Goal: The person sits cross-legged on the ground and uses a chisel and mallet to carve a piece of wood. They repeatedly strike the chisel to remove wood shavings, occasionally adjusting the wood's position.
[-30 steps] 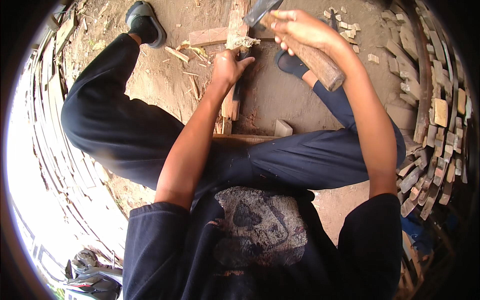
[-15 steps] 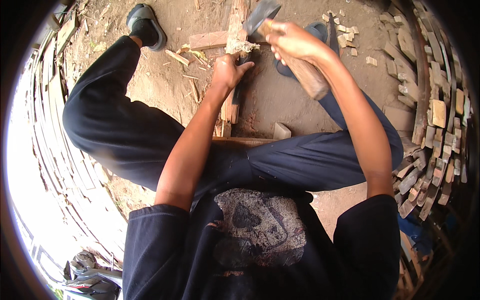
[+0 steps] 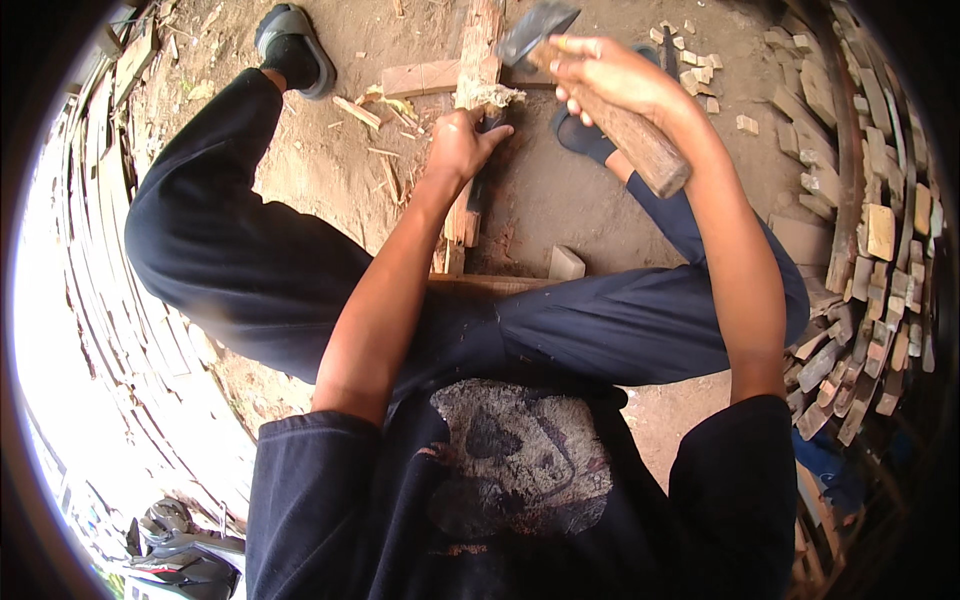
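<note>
r hand [image 3: 612, 80] fingers wrapped round hammer [image 3: 637, 143] handle nr head; l hand [image 3: 457, 148] closed on dark bar [image 3: 474, 192], thumb out.

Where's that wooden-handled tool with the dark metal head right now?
In the head view, the wooden-handled tool is in the right hand, above and right of centre, its metal head just right of the long wooden strip.

Before me the long brown wooden beam [image 3: 483, 40] lies across a flat brown wooden crosspiece [image 3: 425, 78] over the brown dirt floor [image 3: 330, 190], thin pale splinters [image 3: 357, 112] to its left, the wooden-handled metal hammer [image 3: 645, 148] in my right hand [image 3: 625, 78] and small pale wooden blocks [image 3: 703, 68] to its right.
</note>
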Tool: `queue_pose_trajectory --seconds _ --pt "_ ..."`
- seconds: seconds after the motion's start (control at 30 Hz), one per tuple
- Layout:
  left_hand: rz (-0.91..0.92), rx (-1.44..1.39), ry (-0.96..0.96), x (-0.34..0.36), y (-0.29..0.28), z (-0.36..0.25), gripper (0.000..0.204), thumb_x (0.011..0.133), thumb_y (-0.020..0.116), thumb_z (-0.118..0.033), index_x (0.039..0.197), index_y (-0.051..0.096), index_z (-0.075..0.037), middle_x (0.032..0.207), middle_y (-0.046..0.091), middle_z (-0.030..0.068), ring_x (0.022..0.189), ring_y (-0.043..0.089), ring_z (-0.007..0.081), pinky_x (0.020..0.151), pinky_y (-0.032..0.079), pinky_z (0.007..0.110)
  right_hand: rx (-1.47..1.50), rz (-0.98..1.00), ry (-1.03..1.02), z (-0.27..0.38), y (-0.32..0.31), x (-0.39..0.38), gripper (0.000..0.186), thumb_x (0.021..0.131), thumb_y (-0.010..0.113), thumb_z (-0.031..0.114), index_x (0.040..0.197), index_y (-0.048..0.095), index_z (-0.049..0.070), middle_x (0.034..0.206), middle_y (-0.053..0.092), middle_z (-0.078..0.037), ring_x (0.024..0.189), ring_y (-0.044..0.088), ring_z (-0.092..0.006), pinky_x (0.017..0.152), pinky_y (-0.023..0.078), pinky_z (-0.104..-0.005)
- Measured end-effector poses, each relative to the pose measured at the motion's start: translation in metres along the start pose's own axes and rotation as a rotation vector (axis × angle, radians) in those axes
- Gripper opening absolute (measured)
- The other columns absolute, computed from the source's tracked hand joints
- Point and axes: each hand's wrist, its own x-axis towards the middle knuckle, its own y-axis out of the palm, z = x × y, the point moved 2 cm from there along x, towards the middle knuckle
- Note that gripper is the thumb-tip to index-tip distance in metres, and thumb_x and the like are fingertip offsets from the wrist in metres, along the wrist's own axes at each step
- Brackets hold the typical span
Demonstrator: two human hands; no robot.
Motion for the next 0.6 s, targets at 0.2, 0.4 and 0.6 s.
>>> queue_pose_trajectory --seconds 0.2,0.4,0.6 --pt "0.025 -0.022 0.011 -0.003 0.000 -0.005 0.043 0.075 0.077 -0.033 0.093 0.067 0.004 0.075 0.065 0.0242 0.073 0.066 0.0370 0.069 0.052 0.042 -0.072 0.094 0.046 -0.010 0.010 0.001 0.058 0.094 0.051 0.014 0.144 0.028 -0.003 0.074 0.058 -0.008 0.060 0.057 -0.0148 0.051 0.050 -0.0291" --pt "0.041 0.003 -0.013 0.002 -0.001 -0.007 0.044 0.073 0.078 -0.034 0.094 0.067 0.002 0.081 0.065 0.0254 0.077 0.066 0.0379 0.070 0.052 0.042 0.021 -0.114 -0.057 0.001 0.000 0.002 0.058 0.094 0.051 0.014 0.144 0.029 -0.003 0.073 0.058 -0.007 0.060 0.057 -0.0143 0.051 0.051 -0.0293" --pt "0.037 0.040 0.045 -0.003 0.005 0.000 0.055 0.076 0.078 -0.032 0.110 0.063 0.008 0.080 0.068 0.0255 0.073 0.070 0.0265 0.067 0.054 0.037 -0.073 0.071 0.072 -0.007 0.004 -0.005 0.058 0.096 0.051 0.017 0.147 0.027 0.005 0.079 0.056 -0.006 0.061 0.055 -0.0117 0.050 0.050 -0.0261"
